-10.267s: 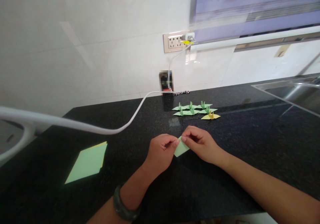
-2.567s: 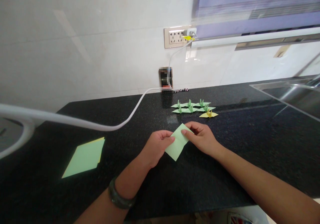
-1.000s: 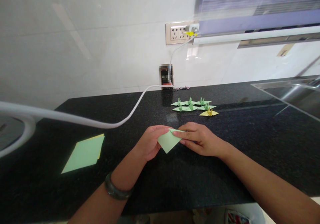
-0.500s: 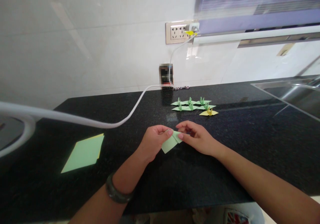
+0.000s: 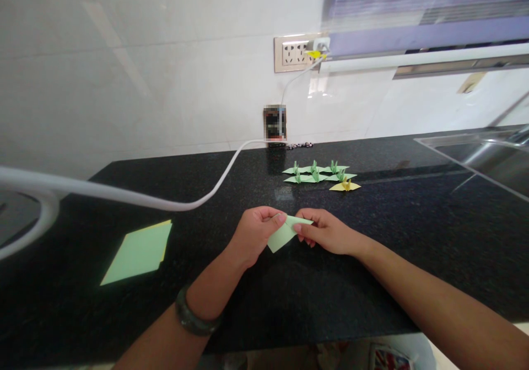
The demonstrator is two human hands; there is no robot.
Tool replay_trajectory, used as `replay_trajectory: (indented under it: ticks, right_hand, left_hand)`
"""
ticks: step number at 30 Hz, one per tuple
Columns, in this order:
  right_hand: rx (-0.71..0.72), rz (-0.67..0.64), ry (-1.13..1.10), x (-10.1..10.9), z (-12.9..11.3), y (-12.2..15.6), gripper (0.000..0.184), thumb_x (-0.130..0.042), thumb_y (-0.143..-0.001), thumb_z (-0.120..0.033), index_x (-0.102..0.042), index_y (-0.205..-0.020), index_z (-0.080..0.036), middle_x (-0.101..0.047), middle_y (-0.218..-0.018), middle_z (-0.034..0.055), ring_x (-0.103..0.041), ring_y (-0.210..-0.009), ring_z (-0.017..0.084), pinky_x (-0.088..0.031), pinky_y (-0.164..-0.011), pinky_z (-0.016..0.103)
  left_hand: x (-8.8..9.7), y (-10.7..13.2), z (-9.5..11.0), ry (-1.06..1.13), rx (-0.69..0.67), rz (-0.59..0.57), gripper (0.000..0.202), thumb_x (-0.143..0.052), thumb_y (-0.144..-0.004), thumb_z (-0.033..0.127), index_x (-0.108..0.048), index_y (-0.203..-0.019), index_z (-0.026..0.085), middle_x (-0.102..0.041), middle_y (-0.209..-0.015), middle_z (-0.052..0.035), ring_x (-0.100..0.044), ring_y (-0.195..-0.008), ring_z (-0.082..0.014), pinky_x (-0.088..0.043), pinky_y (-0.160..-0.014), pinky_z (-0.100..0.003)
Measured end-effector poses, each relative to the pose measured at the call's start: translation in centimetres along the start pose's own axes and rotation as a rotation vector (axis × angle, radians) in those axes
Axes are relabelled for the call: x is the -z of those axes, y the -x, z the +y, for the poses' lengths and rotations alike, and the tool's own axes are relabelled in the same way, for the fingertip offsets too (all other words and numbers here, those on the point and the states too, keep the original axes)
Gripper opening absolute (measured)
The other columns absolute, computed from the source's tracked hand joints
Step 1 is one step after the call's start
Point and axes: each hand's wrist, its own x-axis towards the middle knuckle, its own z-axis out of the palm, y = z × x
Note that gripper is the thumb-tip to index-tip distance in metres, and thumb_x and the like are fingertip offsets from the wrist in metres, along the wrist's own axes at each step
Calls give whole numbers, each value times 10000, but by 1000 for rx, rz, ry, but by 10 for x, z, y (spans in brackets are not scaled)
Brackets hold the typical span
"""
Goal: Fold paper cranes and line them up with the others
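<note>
A partly folded sheet of light green origami paper (image 5: 279, 239) is held between my two hands above the dark countertop. My left hand (image 5: 257, 232) pinches its upper left part, thumb on top. On the other side, my right hand (image 5: 326, 229) grips a pointed flap of the same paper between thumb and fingers; the fingertips curl beneath it. Beyond the hands stand several green paper cranes (image 5: 316, 176) in two rows, with one yellow paper crane (image 5: 345, 186) in front at the right.
Flat green paper sheets (image 5: 138, 254) with a yellow edge showing lie on the left of the countertop (image 5: 322, 309). A thick white cable (image 5: 182, 207) crosses from the left towards a blurred-out dark object (image 5: 275, 126) against the wall. At far right is a metal sink (image 5: 496, 155).
My right hand's fingers have moved from above the paper to underneath it. The right flap now spreads out to the right as a point. My left hand stays in place.
</note>
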Motion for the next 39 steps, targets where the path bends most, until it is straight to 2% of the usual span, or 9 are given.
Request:
replay_trajectory:
  ticks: [21, 26, 32, 39]
  right_hand:
    - [28, 3, 62, 0, 1, 1, 248, -458, -796, -396, -464, -712, -163, -492, -604, -21, -441, -490, 68, -385, -457, 181]
    - [41, 16, 91, 1, 2, 0, 270, -458, -792, -417, -469, -706, -161, -486, -592, -25, -430, -478, 68, -369, -452, 184]
    - [79, 24, 145, 1, 3, 0, 274, -457, -794, -414, -482, -709, -155, -477, -592, -24, -422, -504, 74, -334, -453, 182]
    - [93, 22, 178, 2, 4, 0, 266, -457, -795, -411, -475, -708, -160, -436, -572, -38, -398, -504, 75, -306, -447, 183]
  left_hand:
    - [0, 1, 2, -25, -3, 21, 275, -602, -665, 372, -621, -753, 113, -611, -629, -30, -509, -511, -98, -370, -485, -218]
    - [-1, 2, 4, -90, -17, -1, 284, -622, -640, 358, -622, -792, 119, -627, -665, -40, -534, -542, -115, -382, -496, -220]
    - [-2, 2, 7, -217, -89, 45, 240, -620, -633, 335, -630, -735, 118, -620, -653, -37, -524, -550, -117, -384, -502, -217]
    - [0, 2, 6, -258, -68, 58, 244, -602, -644, 355, -643, -710, 124, -617, -609, -32, -506, -517, -112, -360, -476, -212]
